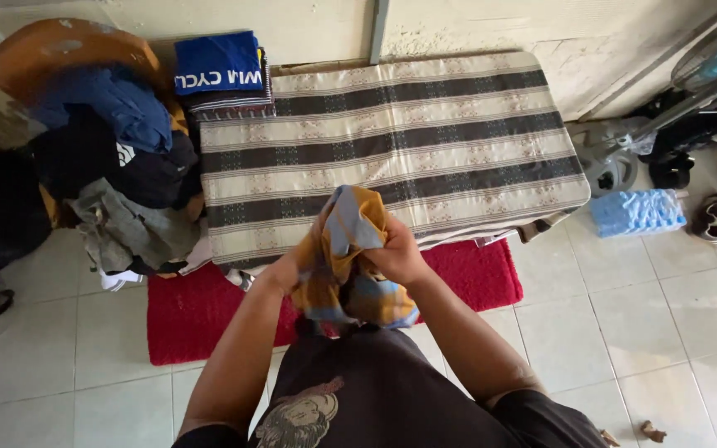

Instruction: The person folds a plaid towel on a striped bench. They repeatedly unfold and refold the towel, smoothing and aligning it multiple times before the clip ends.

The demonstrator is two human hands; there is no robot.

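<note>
I hold a bunched mustard-yellow and light blue cloth (pixel 350 257) in front of my chest, above the near edge of a low table. My right hand (pixel 398 253) grips its right side with the fingers closed around the fabric. My left hand (pixel 285 272) is mostly hidden behind the cloth on its left side and grips it there. The cloth hangs down in folds between my forearms.
The low table carries a striped cream and dark cover (pixel 425 133). A red mat (pixel 201 311) lies under its near edge. A heap of clothes (pixel 118 166) fills a chair at left, with folded garments (pixel 221 70) beside it. A fan base (pixel 616 166), wrapped bottles (pixel 636 211) and shoes (pixel 711 224) stand at right.
</note>
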